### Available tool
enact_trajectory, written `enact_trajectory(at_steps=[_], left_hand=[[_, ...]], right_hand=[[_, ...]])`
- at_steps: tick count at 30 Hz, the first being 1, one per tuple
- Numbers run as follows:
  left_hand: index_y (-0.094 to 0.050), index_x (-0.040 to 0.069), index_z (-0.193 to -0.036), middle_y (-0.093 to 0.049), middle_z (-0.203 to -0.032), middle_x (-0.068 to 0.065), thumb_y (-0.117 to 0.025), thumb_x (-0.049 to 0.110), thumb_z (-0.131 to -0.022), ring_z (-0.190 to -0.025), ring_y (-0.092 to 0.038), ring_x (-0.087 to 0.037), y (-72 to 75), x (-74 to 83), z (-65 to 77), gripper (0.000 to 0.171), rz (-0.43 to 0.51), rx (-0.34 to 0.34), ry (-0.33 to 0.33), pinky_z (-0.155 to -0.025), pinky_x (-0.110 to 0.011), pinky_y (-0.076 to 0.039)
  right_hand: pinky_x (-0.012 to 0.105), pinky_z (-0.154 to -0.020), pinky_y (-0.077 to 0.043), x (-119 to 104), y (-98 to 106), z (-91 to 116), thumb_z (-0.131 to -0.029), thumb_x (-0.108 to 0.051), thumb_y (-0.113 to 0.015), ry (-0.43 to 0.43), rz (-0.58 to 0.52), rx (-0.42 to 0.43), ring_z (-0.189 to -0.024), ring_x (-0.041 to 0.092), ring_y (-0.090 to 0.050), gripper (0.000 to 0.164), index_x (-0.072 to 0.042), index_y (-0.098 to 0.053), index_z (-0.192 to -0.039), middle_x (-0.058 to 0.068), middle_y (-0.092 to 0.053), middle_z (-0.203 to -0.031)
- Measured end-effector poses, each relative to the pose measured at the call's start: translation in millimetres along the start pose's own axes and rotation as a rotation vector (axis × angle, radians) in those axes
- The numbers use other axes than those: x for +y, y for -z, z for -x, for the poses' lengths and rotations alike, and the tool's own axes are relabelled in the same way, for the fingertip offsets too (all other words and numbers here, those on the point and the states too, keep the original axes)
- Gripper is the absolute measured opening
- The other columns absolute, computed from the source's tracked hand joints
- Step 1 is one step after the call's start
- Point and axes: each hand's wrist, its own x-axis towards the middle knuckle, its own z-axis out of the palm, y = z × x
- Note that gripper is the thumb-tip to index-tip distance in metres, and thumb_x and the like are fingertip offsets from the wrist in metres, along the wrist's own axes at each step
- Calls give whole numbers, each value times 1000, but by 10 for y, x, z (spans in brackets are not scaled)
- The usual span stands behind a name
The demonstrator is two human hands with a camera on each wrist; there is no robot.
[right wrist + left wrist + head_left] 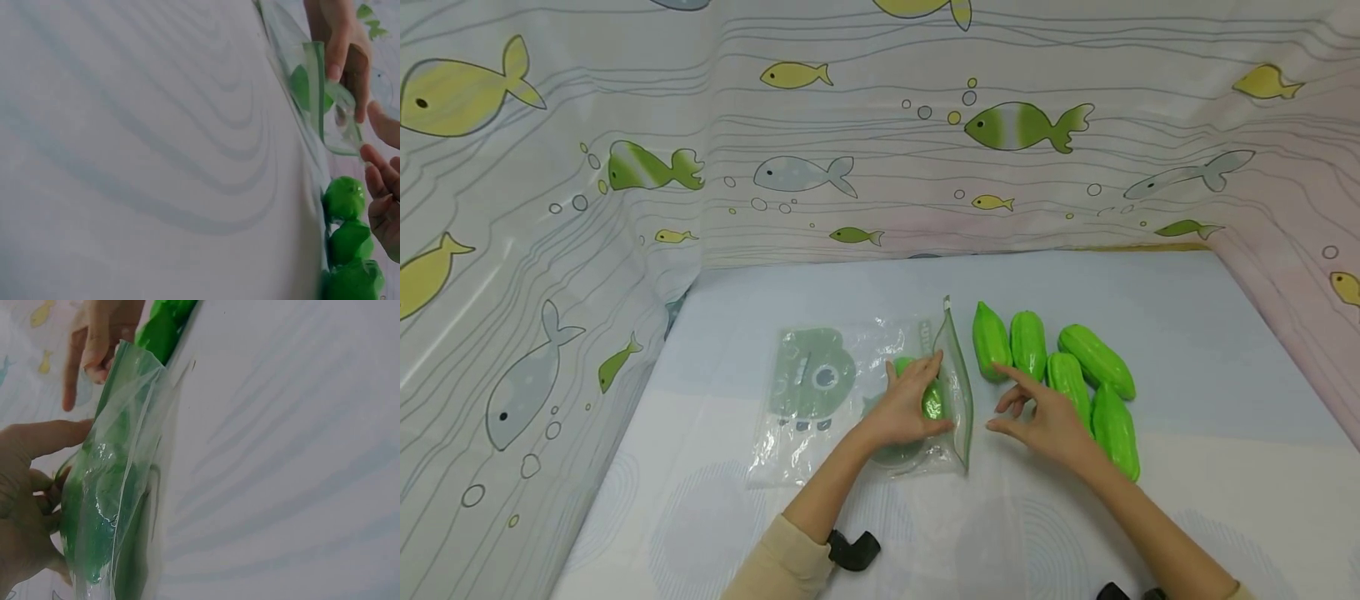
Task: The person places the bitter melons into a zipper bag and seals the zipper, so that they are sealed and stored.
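Note:
A clear zip bag [827,458] with a green dinosaur print lies flat, its green-edged mouth [962,392] gaping to the right. One glossy green ridged vegetable [932,402] sits inside near the mouth. Across the bag there, my left hand [906,408] holds the plastic, thumb and fingers spread around the vegetable; in the left wrist view the thumb reaches the rim. Just right of the mouth is my right hand [1037,417], thumb and index finger apart with nothing between them. Its index fingertip overlaps the leftmost loose vegetable [990,337] in the head view.
Several more green vegetables [1097,362] lie in a cluster beside and beyond my right hand. The pale tabletop [700,517] carries a circle pattern. A fish-print curtain [887,133] stands behind the table and along both sides.

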Motion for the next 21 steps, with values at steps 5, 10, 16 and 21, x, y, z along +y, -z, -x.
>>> enact_trajectory(at_steps=[5, 10, 16, 21], left_hand=[[-21, 0, -152, -36, -148, -17, -81, 29, -78, -139, -29, -28, 1, -2, -1, 100, 2, 7, -4, -105, -71, 2], [-22, -1, -151, -37, -147, -17, -80, 29, -78, -138, -30, -28, 4, -11, 2, 98, -5, 13, -12, -105, -72, 1], [-22, -1, -151, -38, -146, -17, -81, 29, -77, -138, -31, -28, 10, -17, 4, 100, -8, 11, -12, -105, -71, 1], [-22, -1, -151, -39, -146, -17, -81, 29, -77, -137, -32, -28, 6, -27, 6, 100, -4, 8, -17, -105, -72, -1]], right_hand=[[20, -50, -42, -4, 72, -41, -66, -8, -88, -11, 27, 12, -68, 9, -55, 77, -3, -53, -135, -6, -66, -78], [26, -53, -46, -6, 139, -121, -66, -7, -87, 4, 60, 31, -68, 12, -56, 72, -1, -56, -131, -3, -66, -78], [25, -56, -44, -30, 218, -256, -66, -8, -88, 9, 75, 44, -69, 21, -58, 69, -3, -59, -128, 3, -65, -78], [30, -57, -44, -29, 282, -366, -66, -10, -88, 0, 66, 36, -69, 21, -57, 65, -3, -61, -125, 3, -64, -78]])
